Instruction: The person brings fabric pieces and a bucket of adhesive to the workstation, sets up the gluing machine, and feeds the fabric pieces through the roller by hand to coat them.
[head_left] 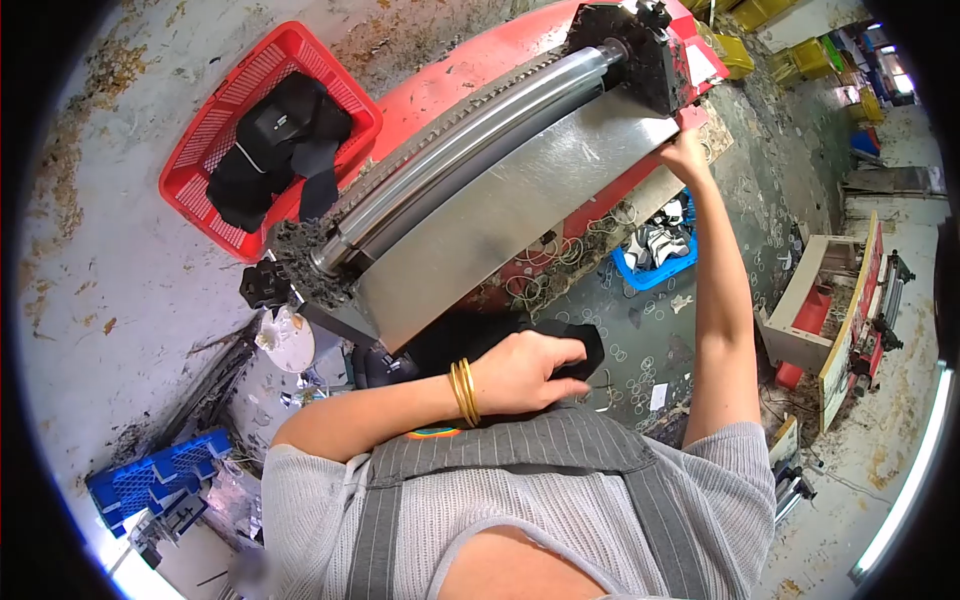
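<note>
My left hand [525, 372], with gold bangles at the wrist, is in front of my apron [520, 440]. Its thumb stands apart from the bent fingers, and nothing plainly shows between them. Black material [585, 350] lies just behind and beyond those fingers; whether they touch it I cannot tell. My right hand [687, 158] reaches to the right end of a roller machine [530, 200], at the lower corner of its metal plate. Its fingertips are partly hidden there. Long shiny rollers [470, 145] run along the machine above that plate, with dark lint caked at both ends.
A red basket [370, 125] holding black pieces stands at the machine's upper left. Below the right end is a blue basket [640, 280] of black and white pieces. Pale rings litter the floor [640, 350]. A second machine [845, 320] stands to the right; a blue crate [150, 480] is lower left.
</note>
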